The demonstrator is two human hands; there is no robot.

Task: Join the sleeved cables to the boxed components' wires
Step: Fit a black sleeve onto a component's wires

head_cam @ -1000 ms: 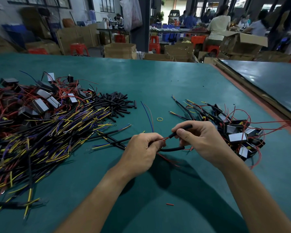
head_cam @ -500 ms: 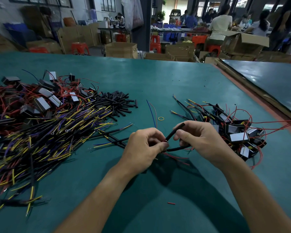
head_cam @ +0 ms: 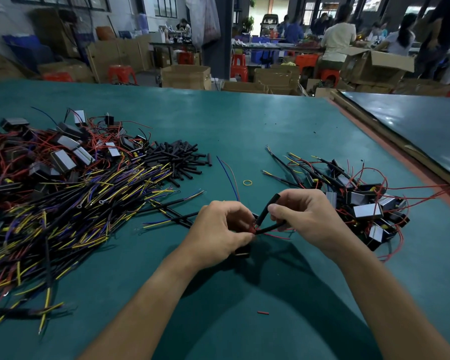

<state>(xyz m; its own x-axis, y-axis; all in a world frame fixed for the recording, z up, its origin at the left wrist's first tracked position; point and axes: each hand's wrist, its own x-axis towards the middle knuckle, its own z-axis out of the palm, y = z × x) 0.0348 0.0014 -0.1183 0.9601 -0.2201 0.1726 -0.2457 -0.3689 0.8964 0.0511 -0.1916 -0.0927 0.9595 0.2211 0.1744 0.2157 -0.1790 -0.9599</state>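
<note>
Both hands meet over the green table (head_cam: 244, 120), just in front of the person. The left hand (head_cam: 218, 229) has its fingers curled and pinches thin red wires (head_cam: 256, 229) at its fingertips. A small black box (head_cam: 242, 252) shows just under this hand; whether the hand touches it cannot be told. The right hand (head_cam: 307, 216) pinches a short black tube (head_cam: 270, 207) between thumb and forefinger, and the tube tilts up and away from the wires. A second black sleeved cable (head_cam: 272, 228) runs from the wires under the right fingers.

A big heap of black cables (head_cam: 63, 211) with yellow and purple ends lies to the left, with boxed parts (head_cam: 63, 158) and red wires behind it. Loose black tubes (head_cam: 178, 157) lie beside that heap. A smaller pile of joined boxes (head_cam: 366, 211) sits just right of the right hand. A yellow rubber band (head_cam: 247, 182) and a blue wire (head_cam: 227, 178) lie beyond the hands.
</note>
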